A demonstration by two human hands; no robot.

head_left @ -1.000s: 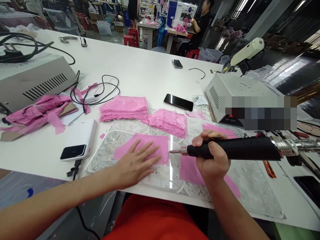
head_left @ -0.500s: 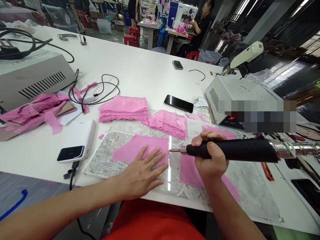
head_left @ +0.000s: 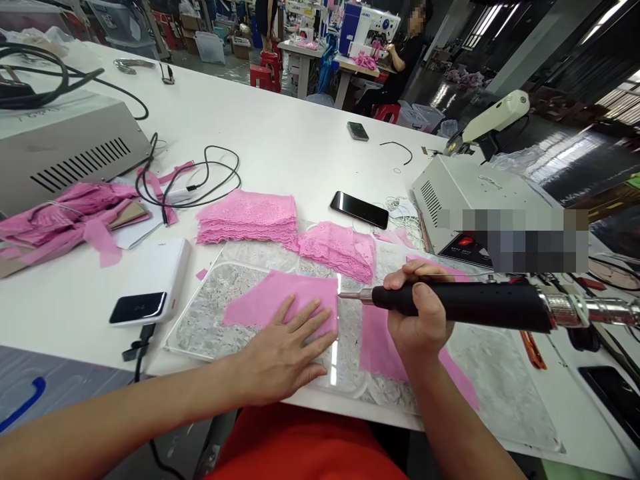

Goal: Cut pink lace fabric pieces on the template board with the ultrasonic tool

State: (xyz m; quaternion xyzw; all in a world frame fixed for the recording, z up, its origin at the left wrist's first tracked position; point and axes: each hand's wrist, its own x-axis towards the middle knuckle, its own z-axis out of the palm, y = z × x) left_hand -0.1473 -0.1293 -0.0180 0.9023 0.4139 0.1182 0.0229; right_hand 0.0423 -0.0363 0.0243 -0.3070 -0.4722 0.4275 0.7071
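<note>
Head view: on the left of the tabletop (head_left: 260, 123) I see a tied pink bundle (head_left: 75, 207), well apart from the hands; further right, at the far edge of a marbled board (head_left: 193, 327), stands a tall lacy stack (head_left: 247, 217), which I judge is work left to do; nearer, a pink cloth piece (head_left: 265, 293) lies flat on the board, its narrower end to the left; the left hand (head_left: 280, 357) rests on its near right part, fingers spread and gripping nothing; behind the cloth's right end is a lower lacy stack (head_left: 340, 250), which I likewise count as left; just at the cloth's right edge is the tip of a black-handled tool (head_left: 475, 303); I cannot tell whether it touches; then comes a second pink piece (head_left: 383, 340), partly hidden, finished or not I cannot say; above it the right hand (head_left: 420, 327) has its fingers closed round the tool's handle; the cloth is laid out and steadied, with no lace visible on it, so I judge this piece unfinished, its right edge in hand.
</note>
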